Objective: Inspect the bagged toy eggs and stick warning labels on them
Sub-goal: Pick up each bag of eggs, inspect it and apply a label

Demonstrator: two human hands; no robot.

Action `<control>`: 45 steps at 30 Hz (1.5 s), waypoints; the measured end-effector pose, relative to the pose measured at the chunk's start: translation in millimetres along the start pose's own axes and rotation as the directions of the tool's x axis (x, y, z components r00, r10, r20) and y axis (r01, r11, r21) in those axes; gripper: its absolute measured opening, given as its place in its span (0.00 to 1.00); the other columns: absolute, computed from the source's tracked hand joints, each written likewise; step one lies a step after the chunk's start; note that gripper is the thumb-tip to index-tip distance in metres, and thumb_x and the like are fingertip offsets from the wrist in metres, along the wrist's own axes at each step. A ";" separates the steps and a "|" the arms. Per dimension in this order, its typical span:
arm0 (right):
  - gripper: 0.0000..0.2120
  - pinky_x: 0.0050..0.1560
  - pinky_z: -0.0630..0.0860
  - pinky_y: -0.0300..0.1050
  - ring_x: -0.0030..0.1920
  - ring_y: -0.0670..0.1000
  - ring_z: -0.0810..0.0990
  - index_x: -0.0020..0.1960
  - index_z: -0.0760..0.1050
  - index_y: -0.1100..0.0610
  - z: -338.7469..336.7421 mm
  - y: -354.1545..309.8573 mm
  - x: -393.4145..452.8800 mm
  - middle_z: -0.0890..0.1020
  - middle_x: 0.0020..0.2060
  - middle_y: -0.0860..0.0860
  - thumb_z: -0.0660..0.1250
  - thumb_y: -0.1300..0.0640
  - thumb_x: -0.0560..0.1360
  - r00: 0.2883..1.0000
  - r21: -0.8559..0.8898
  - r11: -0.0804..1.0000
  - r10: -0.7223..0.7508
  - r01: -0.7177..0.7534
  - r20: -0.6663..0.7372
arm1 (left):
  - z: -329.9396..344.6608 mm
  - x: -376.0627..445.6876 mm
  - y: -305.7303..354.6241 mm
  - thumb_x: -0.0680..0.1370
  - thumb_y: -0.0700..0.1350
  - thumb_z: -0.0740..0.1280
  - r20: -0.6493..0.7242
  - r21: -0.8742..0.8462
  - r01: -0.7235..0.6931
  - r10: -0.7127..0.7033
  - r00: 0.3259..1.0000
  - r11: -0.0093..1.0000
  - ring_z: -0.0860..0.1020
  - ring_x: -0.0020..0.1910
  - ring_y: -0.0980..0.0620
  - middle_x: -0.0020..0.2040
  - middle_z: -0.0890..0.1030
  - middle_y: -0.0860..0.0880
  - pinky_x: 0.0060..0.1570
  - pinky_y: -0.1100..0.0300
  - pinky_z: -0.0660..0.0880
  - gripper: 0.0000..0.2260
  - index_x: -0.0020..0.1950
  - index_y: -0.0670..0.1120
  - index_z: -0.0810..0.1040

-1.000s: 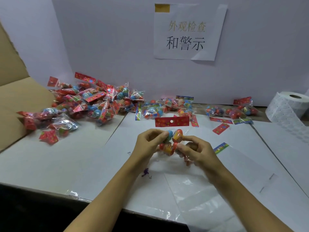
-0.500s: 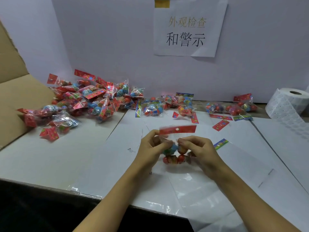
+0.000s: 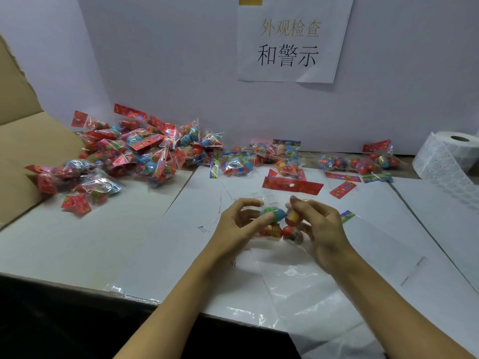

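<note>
A white wall panel with a paper sign in Chinese characters closes off the back of your white tabletop, and you can place everything else from that sign. Well below it, about midway to the tabletop's near edge, your two hands meet on one bag of toy eggs: your left hand curls its thumb and fingers round the bag's left side against a blue-green egg, and your right hand pinches the right side by a red and yellow egg. The bag's red header card stands up above your fingers, on the side nearer the sign, and small white labels show on the clear film just under it. Down and to the left of the sign lies a big heap of bagged eggs, spilling against a brown cardboard flap further left. Directly under the sign, along the foot of the wall, sit a few more bags, with another small group to the lower right. Far to the sign's lower right stands a roll of white labels, its strip trailing down onto the tabletop. A sheet of clear plastic lies beneath your wrists
</note>
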State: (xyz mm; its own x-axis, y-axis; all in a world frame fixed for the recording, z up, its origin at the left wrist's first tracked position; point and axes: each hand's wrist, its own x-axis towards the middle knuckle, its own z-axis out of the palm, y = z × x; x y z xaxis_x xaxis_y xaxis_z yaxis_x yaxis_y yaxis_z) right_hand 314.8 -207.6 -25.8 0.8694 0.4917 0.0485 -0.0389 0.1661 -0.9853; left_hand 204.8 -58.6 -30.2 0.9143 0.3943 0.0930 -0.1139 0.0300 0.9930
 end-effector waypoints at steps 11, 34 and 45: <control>0.26 0.41 0.81 0.45 0.47 0.56 0.86 0.59 0.82 0.53 0.5 -2.1 -5.4 0.87 0.49 0.54 0.78 0.42 0.66 0.988 -0.063 0.998 -0.013 0.023 0.152 | -5.1 1.7 0.2 0.72 0.46 0.77 -0.100 -0.173 -0.074 0.057 0.993 0.982 0.86 0.53 0.41 0.52 0.87 0.42 0.52 0.54 0.83 0.21 0.64 0.44 0.79; 0.26 0.41 0.82 0.43 0.48 0.54 0.86 0.57 0.81 0.52 -0.9 5.4 -1.8 0.87 0.47 0.50 0.77 0.42 0.62 0.996 -0.057 0.996 -0.060 0.064 0.071 | -2.4 0.7 6.7 0.73 0.52 0.74 -0.098 -0.201 -0.054 0.034 0.995 0.978 0.86 0.55 0.43 0.56 0.86 0.42 0.54 0.52 0.83 0.19 0.62 0.48 0.79; 0.12 0.52 0.81 0.47 0.51 0.55 0.85 0.51 0.84 0.55 -6.5 12.3 2.0 0.87 0.47 0.53 0.62 0.64 0.82 0.993 -0.093 0.991 -0.092 0.099 0.079 | -2.1 -5.6 4.8 0.75 0.57 0.70 0.044 -0.054 -0.113 0.115 0.992 0.992 0.83 0.59 0.48 0.56 0.86 0.46 0.56 0.55 0.80 0.18 0.58 0.47 0.87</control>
State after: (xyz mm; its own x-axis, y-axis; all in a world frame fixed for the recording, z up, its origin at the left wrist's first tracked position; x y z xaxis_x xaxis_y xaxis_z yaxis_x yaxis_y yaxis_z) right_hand 319.2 -210.2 -38.9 0.8278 0.5401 0.1518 0.0937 0.1337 -0.9866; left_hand 198.3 -58.7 -26.1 0.9115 0.3539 0.2096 -0.2368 0.0348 0.9709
